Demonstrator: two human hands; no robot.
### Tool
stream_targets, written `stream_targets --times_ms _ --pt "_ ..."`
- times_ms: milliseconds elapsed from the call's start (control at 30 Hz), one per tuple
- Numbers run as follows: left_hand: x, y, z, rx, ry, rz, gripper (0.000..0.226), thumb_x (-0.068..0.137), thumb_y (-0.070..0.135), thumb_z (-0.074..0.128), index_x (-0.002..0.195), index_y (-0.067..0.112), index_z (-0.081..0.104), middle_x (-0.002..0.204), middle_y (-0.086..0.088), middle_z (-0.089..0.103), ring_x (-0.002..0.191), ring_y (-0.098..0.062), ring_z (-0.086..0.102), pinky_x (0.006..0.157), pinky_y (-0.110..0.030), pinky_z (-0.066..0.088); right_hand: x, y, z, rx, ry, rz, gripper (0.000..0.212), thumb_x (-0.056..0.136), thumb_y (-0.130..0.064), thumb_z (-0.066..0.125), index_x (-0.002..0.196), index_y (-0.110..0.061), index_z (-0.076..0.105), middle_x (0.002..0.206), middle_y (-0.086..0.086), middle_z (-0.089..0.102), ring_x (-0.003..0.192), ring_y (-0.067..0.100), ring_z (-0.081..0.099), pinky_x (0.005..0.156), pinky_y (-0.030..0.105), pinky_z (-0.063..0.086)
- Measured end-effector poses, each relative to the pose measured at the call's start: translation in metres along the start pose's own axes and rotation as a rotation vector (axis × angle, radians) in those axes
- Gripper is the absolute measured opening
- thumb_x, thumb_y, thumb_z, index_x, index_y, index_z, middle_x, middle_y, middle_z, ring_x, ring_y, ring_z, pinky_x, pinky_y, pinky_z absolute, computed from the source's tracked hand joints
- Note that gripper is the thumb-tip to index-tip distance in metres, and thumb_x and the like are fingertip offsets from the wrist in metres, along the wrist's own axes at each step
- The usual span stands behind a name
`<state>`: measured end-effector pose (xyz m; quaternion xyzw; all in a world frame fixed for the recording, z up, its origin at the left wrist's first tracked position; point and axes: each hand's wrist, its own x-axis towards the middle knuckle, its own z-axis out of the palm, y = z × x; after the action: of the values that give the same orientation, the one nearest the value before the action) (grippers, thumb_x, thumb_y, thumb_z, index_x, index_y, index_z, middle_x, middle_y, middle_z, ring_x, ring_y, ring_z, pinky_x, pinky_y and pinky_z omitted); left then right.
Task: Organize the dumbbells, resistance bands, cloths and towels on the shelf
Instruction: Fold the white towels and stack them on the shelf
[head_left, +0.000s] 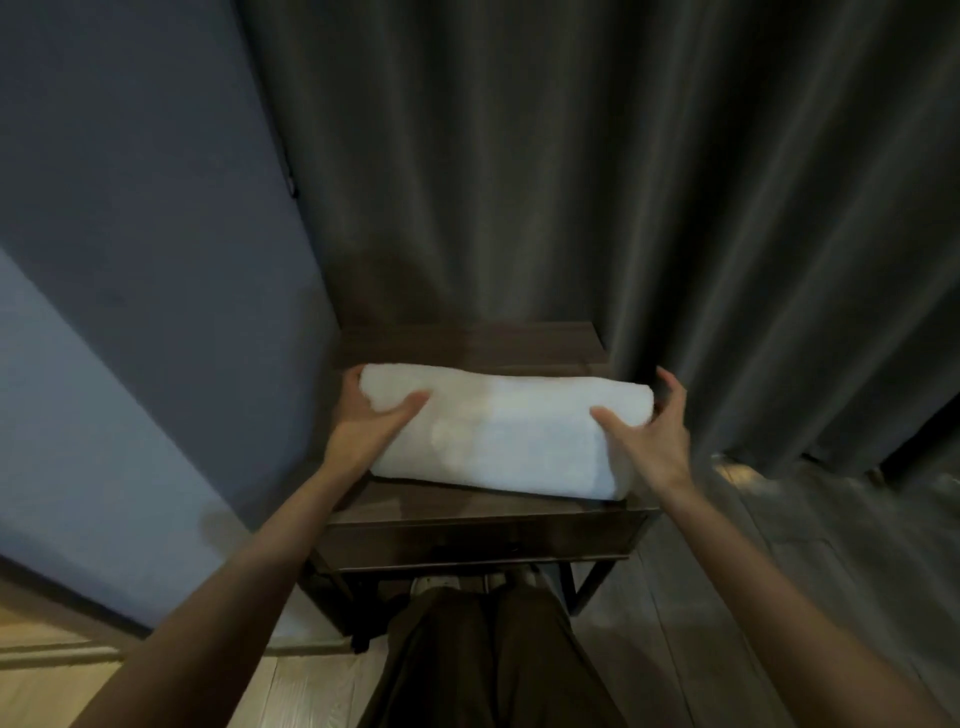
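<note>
Behind the shelf hangs a dark pleated curtain, with a blue-grey wall to its left. Below them, the top board of the dark wooden shelf carries a folded white towel, lying slightly askew with its right end near the board's right edge. The left hand grips the towel's left end, thumb on top and the rest wrapped behind. The right hand is at the other end, its fingers spread and lifted, only the thumb touching cloth. With that side unheld, a push from the left could swing the towel off the right edge or loosen its fold.
</note>
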<state>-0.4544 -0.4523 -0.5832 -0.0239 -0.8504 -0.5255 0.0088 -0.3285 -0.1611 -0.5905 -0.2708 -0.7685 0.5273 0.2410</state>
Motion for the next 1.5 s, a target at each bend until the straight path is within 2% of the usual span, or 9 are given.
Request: stream_targets --times_ms 233,467,567,700,800,900,1033,1167,1500 --pt "0.056 -0.01 0.045 -0.039 -0.033 -0.239 0.093 0.072 0.072 0.061 0.144 0.02 0.031 0.142 -0.007 0.045 0.126 -0.029 0.047 0.107 -0.042 0.036 0.047 0.027 0.05 -0.234 -0.037 0.081 0.064 0.092 -0.052 0.049 0.146 -0.032 0.02 0.145 0.012 0.039 0.123 0.036 0.048 0.1 0.047 0.043" --pt "0.089 0.009 0.065 0.244 -0.062 -0.474 0.047 0.088 0.054 0.053 0.116 0.016 0.052 0.104 -0.007 0.057 0.095 -0.028 0.056 0.087 -0.044 0.042 0.081 0.05 0.078 -0.487 -0.076 0.155 0.059 0.094 -0.06 0.03 0.147 -0.036 0.018 0.147 0.012 0.035 0.125 0.039 0.044 0.101 0.055 0.04" --pt "0.087 -0.008 0.074 0.495 0.093 -0.112 0.068 0.091 0.057 0.046 0.148 0.027 0.022 0.144 -0.011 0.039 0.13 -0.033 0.041 0.106 -0.05 0.03 0.078 0.042 0.081 -0.81 0.066 -0.091 0.047 0.099 -0.04 0.039 0.145 -0.034 0.032 0.152 0.014 0.028 0.134 0.04 0.03 0.107 0.057 0.029" --pt "0.074 -0.014 0.09 0.74 0.0 0.531 0.047 0.095 0.017 0.044 0.141 0.028 0.042 0.147 -0.001 0.043 0.137 -0.021 0.035 0.116 -0.046 0.015 0.067 0.029 0.107 -0.697 -0.073 -0.531 0.045 0.09 -0.012 0.052 0.133 -0.025 0.053 0.141 0.013 0.049 0.133 0.037 0.04 0.114 0.056 0.024" --pt "0.058 -0.005 0.111 0.77 -0.128 0.404 0.048 0.099 0.048 0.023 0.143 0.036 0.035 0.156 0.005 0.026 0.145 -0.022 0.015 0.113 -0.051 -0.014 0.049 0.015 0.138 -0.695 -0.206 -0.345 0.06 0.091 -0.046 0.011 0.144 -0.032 0.036 0.153 -0.001 0.035 0.146 0.027 0.017 0.119 0.047 -0.003" --pt "0.05 -0.004 0.12 0.905 -0.144 0.337 0.051 0.096 0.057 0.017 0.146 0.044 0.022 0.159 0.006 0.014 0.147 -0.024 0.002 0.112 -0.059 -0.013 0.049 0.017 0.14 -0.866 -0.285 -0.335 0.073 0.082 -0.063 -0.008 0.149 -0.043 0.015 0.16 -0.007 0.012 0.148 0.025 -0.002 0.118 0.048 -0.011" --pt "0.064 -0.009 0.105 0.926 -0.196 0.267 0.056 0.093 0.065 0.019 0.146 0.048 0.015 0.16 0.003 0.004 0.146 -0.031 -0.003 0.11 -0.068 -0.002 0.07 0.038 0.095 -0.938 -0.333 -0.135 0.058 0.088 -0.073 0.008 0.143 -0.058 0.0 0.157 -0.018 -0.005 0.147 0.029 -0.008 0.112 0.062 -0.009" --pt "0.074 -0.018 0.08 0.594 -0.208 0.037 0.061 0.085 0.075 0.03 0.142 0.053 0.021 0.159 0.001 -0.004 0.143 -0.039 0.011 0.111 -0.063 0.018 0.066 0.063 0.053 -0.591 -0.356 0.092 0.055 0.087 -0.073 0.025 0.136 -0.067 0.0 0.16 -0.009 0.003 0.139 0.033 0.03 0.111 0.053 0.031" --pt "0.091 -0.018 0.071 0.208 -0.149 -0.275 0.079 0.076 0.066 0.061 0.141 0.035 0.028 0.134 -0.009 0.047 0.12 -0.031 0.048 0.101 -0.05 0.035 0.062 0.07 0.068 -0.262 -0.06 0.034 0.059 0.087 -0.056 0.057 0.142 -0.049 0.034 0.148 -0.005 0.042 0.132 0.02 0.044 0.103 0.038 0.04"
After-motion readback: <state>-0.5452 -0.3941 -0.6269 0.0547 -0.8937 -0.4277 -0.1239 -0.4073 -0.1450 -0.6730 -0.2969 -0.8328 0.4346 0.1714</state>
